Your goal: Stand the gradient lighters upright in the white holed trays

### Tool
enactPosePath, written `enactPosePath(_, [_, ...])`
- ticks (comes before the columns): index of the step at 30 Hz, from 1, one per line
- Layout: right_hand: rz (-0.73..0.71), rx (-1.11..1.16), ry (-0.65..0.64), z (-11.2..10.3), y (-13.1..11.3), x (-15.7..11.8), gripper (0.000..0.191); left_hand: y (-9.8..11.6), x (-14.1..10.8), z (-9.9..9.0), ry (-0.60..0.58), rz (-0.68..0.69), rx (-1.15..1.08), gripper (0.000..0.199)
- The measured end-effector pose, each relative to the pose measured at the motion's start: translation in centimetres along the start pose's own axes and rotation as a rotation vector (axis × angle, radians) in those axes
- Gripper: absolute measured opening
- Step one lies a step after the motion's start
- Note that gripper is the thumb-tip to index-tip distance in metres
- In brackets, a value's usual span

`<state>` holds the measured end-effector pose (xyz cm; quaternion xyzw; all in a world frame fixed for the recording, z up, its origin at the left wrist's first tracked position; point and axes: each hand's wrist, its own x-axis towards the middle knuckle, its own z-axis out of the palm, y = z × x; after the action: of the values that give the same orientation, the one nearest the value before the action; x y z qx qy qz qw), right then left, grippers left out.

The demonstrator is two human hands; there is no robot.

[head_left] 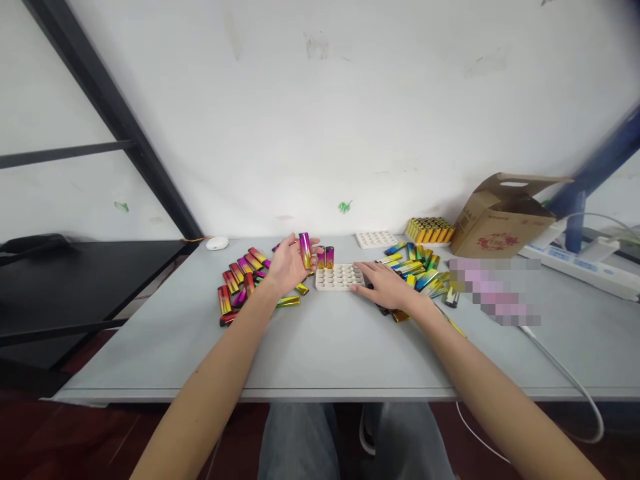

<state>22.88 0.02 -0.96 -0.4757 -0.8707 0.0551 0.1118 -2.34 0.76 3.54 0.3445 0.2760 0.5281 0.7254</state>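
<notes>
My left hand (289, 265) grips a shiny purple and yellow lighter (305, 251) between its fingers, upright, just above the left end of a white tray (340, 289) with rows of holes. Two purple and red lighters (329, 257) stand at that tray's back left corner, one partly hidden by my fingers. My right hand (387, 285) lies flat with its fingers stretched out, touching the tray's right end. Left of the tray is a loose pile of red, yellow and purple lighters (231, 280). Yellow, blue and green lighters (427, 280) lie scattered beside and behind my right hand.
A second white tray (376, 240) lies by the wall. Next to it stands a tray filled with yellow lighters (431, 231). An open cardboard box (495, 223), a power strip (585, 267) and a white cable (565, 373) are on the right. A white case (217, 243) sits back left.
</notes>
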Motion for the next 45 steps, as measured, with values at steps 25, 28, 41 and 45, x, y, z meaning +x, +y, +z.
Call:
enactPosePath(25, [-0.009,-0.005,0.011,0.2,0.1,0.0,0.066,-0.9,-0.8,0.4,-0.224,-0.212,0.005,0.041])
enactPosePath(28, [-0.005,-0.005,0.023,0.2,0.1,0.1,0.066,-1.1,-1.1,0.4,-0.288,-0.256,-0.018,0.042])
enactPosePath(41, [-0.011,-0.010,0.020,0.0,-0.1,0.0,0.064,-2.9,-0.5,2.0,-0.131,-0.076,0.076,0.036])
enactPosePath(45, [-0.007,-0.005,0.013,0.0,0.0,0.0,0.065,-3.4,-0.4,2.2,-0.087,-0.038,0.079,0.032])
